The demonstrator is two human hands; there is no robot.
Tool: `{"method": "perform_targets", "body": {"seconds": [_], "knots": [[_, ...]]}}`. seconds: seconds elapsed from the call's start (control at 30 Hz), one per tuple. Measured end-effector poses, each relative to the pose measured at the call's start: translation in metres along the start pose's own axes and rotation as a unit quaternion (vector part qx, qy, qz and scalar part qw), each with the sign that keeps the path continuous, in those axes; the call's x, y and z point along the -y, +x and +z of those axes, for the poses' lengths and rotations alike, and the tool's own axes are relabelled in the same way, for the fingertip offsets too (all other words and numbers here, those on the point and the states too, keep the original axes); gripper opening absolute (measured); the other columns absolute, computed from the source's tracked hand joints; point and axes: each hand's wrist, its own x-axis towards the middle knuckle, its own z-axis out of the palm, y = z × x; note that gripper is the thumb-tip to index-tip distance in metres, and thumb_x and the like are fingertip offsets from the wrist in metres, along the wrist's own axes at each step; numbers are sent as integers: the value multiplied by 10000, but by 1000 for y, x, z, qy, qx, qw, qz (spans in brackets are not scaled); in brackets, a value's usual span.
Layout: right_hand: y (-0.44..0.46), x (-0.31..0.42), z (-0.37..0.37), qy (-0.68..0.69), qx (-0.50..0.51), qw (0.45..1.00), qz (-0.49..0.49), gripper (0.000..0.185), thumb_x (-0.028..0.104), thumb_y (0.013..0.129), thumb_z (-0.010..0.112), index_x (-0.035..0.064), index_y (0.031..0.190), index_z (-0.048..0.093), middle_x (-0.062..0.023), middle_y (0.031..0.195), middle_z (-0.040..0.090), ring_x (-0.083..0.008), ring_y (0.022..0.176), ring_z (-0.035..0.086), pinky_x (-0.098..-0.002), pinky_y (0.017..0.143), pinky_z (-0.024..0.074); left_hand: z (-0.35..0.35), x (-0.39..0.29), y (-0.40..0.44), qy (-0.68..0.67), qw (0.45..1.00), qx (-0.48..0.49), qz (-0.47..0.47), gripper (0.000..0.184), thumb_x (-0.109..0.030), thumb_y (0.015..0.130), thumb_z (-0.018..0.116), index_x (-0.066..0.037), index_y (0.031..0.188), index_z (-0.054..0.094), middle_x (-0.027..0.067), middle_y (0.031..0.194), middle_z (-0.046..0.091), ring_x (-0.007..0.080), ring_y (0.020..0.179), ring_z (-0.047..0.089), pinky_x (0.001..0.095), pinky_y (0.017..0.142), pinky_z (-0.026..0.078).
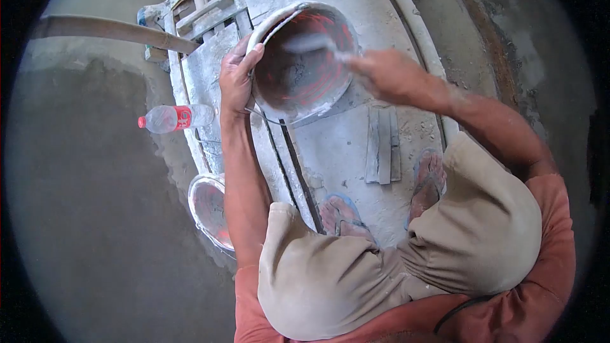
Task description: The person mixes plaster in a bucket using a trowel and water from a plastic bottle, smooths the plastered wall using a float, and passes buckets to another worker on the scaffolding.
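A bucket (300,113), crusted white outside with reddish streaks inside, tilts its mouth toward me on the plank platform. My left hand (237,77) grips its left rim, thumb over the edge and fingers outside. In my right hand (389,76), closed around the handle, is a trowel (308,43), its pale blade smeared by motion over the bucket's mouth. Grey residue shows on the bucket's inner wall and bottom. A wire handle hangs by the lower left of the rim.
Beside my right foot lies a flat wooden float (384,146). A plastic bottle (166,119) with a red label is to the left, above a second bucket (210,209) partly behind my left arm. Poles (114,30) and wood pieces (206,16) stand at the upper left.
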Motion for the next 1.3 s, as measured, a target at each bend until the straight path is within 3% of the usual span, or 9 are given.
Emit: {"method": "perform_targets", "body": {"seconds": [0.17, 0.33, 0.53, 0.8, 0.97, 1.03, 1.07, 1.23, 1.3], "knots": [[4, 6, -26, -15, 143, 990, -9, 372, 57, 867, 528, 86, 1235, 565, -213, 793, 652, -387, 767, 669, -514, 689, 519, 9, -1, 2, -4, 1000, 18, 10, 401, -125, 903, 649, 41, 1264, 601, 64, 1154, 657, 138, 1075, 585, 268, 987, 404], [10, 12, -21, -107, 5, 988, 110, 391, 56, 868, 523, 101, 1256, 547, -205, 807, 665, -385, 807, 674, -520, 699, 529, 30, 8, -1, 19, 998, -7, 56, 402, -125, 911, 641, 50, 1270, 594, 82, 1203, 640, 154, 1128, 565, 286, 1036, 369], [4, 22, -23, -46, 225, 969, 92, 490, 34, 860, 500, 68, 1349, 495, -237, 880, 679, -389, 869, 680, -510, 756, 540, 17, 2, -3, 10, 999, -31, 34, 406, -141, 914, 644, 48, 1270, 595, 71, 1170, 646, 139, 1080, 577, 272, 990, 399], [-1, 9, -4, -42, 34, 998, -24, 336, 37, 864, 519, 69, 1192, 584, -202, 822, 672, -356, 804, 682, -480, 662, 539, 8, 2, 0, -16, 999, -36, 22, 396, -142, 921, 640, 45, 1268, 598, 67, 1154, 648, 129, 1053, 583, 257, 963, 413], [15, 10, -44, -97, 176, 979, 30, 326, 22, 855, 525, 60, 1173, 583, -207, 794, 666, -366, 768, 680, -471, 649, 542, 7, 1, -2, -7, 999, -25, 25, 396, -137, 921, 639, 45, 1270, 595, 74, 1157, 650, 129, 1053, 589, 256, 955, 423], [14, 4, -21, -74, -29, 996, 47, 341, 10, 843, 521, 64, 1170, 599, -204, 761, 662, -368, 767, 682, -486, 652, 539, 10, 6, -1, -7, 999, -24, 25, 397, -136, 921, 639, 45, 1271, 594, 79, 1163, 649, 131, 1057, 592, 257, 956, 426], [11, 3, -12, -69, 65, 992, 88, 348, 96, 897, 521, 110, 1240, 576, -221, 949, 653, -378, 789, 664, -476, 684, 526, 10, 7, 1, -3, 999, -24, 31, 398, -135, 921, 639, 46, 1272, 593, 85, 1170, 648, 133, 1061, 594, 257, 957, 430], [-4, -1, -15, -52, 171, 983, 41, 403, 115, 884, 554, 106, 1287, 548, -214, 907, 635, -381, 799, 644, -494, 690, 515, 7, 2, -2, -45, 999, -27, -9, 394, -116, 920, 629, 56, 1272, 587, 96, 1180, 648, 139, 1070, 598, 259, 963, 431], [5, -8, -22, -21, 20, 1000, -2, 409, 29, 847, 509, 84, 1247, 577, -216, 774, 655, -385, 746, 668, -511, 647, 527, 12, 1, -4, -46, 999, -14, 18, 398, -112, 919, 629, 57, 1276, 582, 94, 1177, 649, 141, 1066, 599, 262, 964, 431]]}}
